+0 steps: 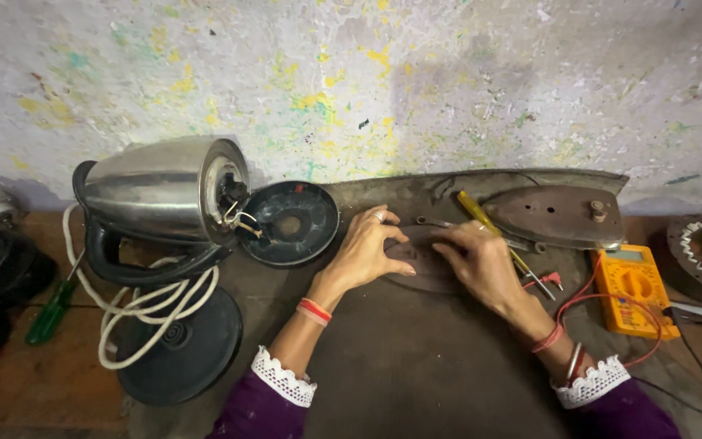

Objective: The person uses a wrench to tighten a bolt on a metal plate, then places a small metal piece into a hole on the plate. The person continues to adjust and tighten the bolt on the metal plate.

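My left hand (367, 248) and my right hand (481, 260) rest together on a flat, dark, iron-shaped plate (424, 272) lying on a grey mat (416, 358). Fingers of both hands press on the plate's top; the left wears a ring. A yellow-handled screwdriver (489, 232) lies slanted just behind my right hand, its tip towards the right. A metal iron soleplate (554, 215) lies beyond it by the wall.
A steel electric kettle (160, 191) lies on its side at left, with its detached black bottom cover (290, 223), round base (184, 345) and white cord (136, 313). A green screwdriver (50, 313) is far left. A yellow multimeter (631, 289) with red lead sits right.
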